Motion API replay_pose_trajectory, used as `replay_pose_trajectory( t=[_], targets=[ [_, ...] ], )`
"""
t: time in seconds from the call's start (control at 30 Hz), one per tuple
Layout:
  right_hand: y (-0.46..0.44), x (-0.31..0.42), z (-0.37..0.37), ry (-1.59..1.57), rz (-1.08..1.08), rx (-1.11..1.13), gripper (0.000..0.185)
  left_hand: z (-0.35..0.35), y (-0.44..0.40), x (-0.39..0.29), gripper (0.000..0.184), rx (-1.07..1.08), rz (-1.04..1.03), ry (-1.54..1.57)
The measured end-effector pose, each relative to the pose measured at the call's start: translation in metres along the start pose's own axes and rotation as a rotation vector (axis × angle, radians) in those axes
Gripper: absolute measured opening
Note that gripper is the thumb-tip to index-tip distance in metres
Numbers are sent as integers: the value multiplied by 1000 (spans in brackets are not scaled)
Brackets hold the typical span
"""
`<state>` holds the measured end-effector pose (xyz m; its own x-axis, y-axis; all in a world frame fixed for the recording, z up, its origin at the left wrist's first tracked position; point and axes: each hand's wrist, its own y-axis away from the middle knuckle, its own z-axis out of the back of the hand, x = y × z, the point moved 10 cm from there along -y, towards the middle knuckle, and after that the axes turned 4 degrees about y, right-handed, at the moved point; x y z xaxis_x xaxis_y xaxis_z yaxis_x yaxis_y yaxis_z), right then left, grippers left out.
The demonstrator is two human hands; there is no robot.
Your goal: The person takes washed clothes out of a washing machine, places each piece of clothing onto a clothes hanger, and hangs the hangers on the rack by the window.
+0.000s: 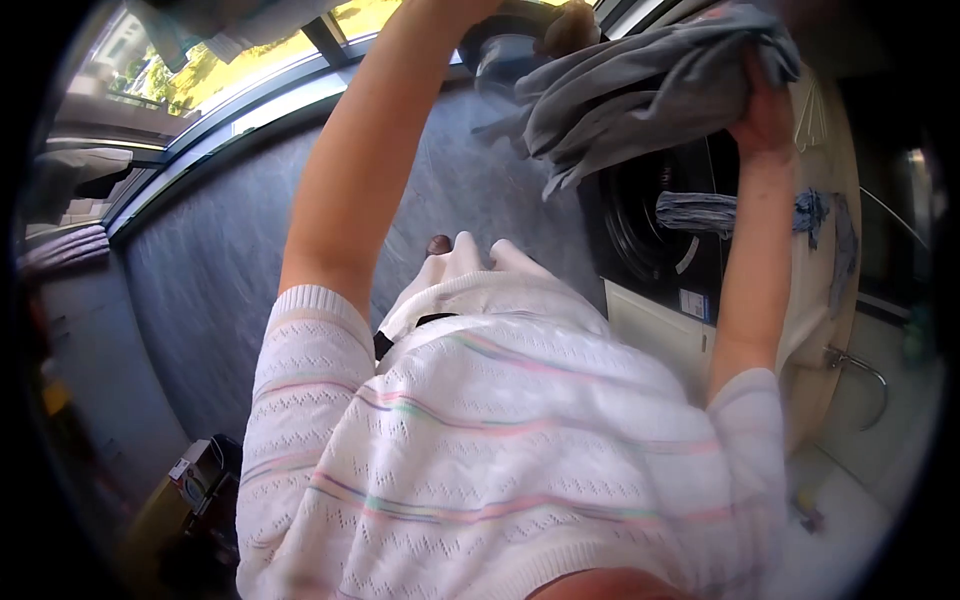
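My right hand (765, 115) is raised at the upper right, its fingers closed around a bunched grey garment (640, 100). The garment's folds hang away to the left of that hand, and its loose ends dangle over the floor. My left arm (360, 150) reaches up past the top edge, so the left hand is out of the frame. Beneath my right forearm, a twisted blue-grey cloth (695, 212) lies in front of a black front-loading washing machine (635, 235).
A white cabinet (655, 335) adjoins the machine. To the right are a wooden counter edge (845, 250) and a curved metal tap (880, 385). Windows (250, 75) line the upper left. A small box (195, 470) sits at the lower left. Grey floor (220, 260) spreads between.
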<state>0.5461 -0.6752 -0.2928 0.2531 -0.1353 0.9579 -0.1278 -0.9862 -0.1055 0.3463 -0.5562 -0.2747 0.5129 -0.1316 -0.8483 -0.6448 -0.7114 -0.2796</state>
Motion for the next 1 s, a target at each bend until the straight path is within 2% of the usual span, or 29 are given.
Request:
replay_pose_trajectory(
  t=[0.03, 0.07, 0.1, 0.13, 0.17, 0.2, 0.23, 0.3, 0.37, 0.4, 0.43, 0.47, 0.5, 0.53, 0.6, 0.67, 0.73, 0.77, 0.8, 0.83, 0.87, 0.93, 1.0],
  targets=[
    [9, 30, 11, -71, 74, -87, 38, 55, 14, 24, 50, -194, 65, -8],
    [15, 60, -21, -159, 151, 222, 43, 119, 34, 62, 23, -341, 69, -176],
    [31, 89, -50, -250, 192, 541, 47, 177, 77, 118, 30, -619, 311, -269],
    [41, 105, -74, -227, 146, 708, 46, 228, 127, 194, 45, -681, 718, -398],
    [52, 121, -97, -191, 103, 874, 44, 223, 185, 239, 55, -796, 884, -164],
    [64, 126, -113, -110, 14, 953, 38, 219, 229, 303, 60, -736, 1118, 4],
    [78, 129, -128, -29, -82, 1027, 32, 176, 239, 312, 64, -677, 1183, 71],
    [107, 127, -145, 130, -295, 1157, 22, 98, 218, 340, 58, -473, 1154, 633],
    [123, 118, -136, 166, -303, 1253, 14, 61, 148, 330, 44, -401, 773, 1010],
    [137, 102, -116, 123, -201, 1290, 10, 48, 135, 313, 40, -308, 764, 1019],
    [150, 62, -64, 461, -186, 804, 17, 39, 119, 286, 35, -212, 750, 1024],
    [156, 39, -32, 719, -202, 483, 23, 29, 103, 262, 30, -116, 735, 1023],
    [173, 20, 5, 913, -280, 156, 29, 31, 95, 252, 25, -156, 714, 876],
    [172, -6, 7, 1054, -411, 5, 34, 25, 91, 240, 25, -145, 709, 732],
    [175, -60, 16, 1032, -664, 147, 44, 2, 89, 220, 23, -100, 700, 439],
    [148, -82, 8, 378, -583, -156, 43, -36, 90, 209, 16, -37, 616, 249],
    [119, -99, 5, 496, -308, -231, 35, -65, 95, 209, 12, 139, 484, -47],
    [113, -115, 4, 451, -368, -235, 31, -76, 102, 206, 12, 214, 472, -213],
    [110, -130, 4, 408, -430, -229, 27, -85, 108, 210, 14, 288, 462, -262],
    [106, -145, 10, 382, -331, -190, 21, -83, 117, 222, 15, 280, 563, -127],
    [110, -151, 15, 282, -353, -245, 21, -81, 123, 227, 17, 265, 660, 11],
    [118, -160, 27, 86, -406, -339, 21, -56, 122, 216, 20, 183, 650, -42],
    [121, -153, 44, 106, -397, -366, 30, -19, 119, 200, 22, 139, 587, -201]
  ],
)
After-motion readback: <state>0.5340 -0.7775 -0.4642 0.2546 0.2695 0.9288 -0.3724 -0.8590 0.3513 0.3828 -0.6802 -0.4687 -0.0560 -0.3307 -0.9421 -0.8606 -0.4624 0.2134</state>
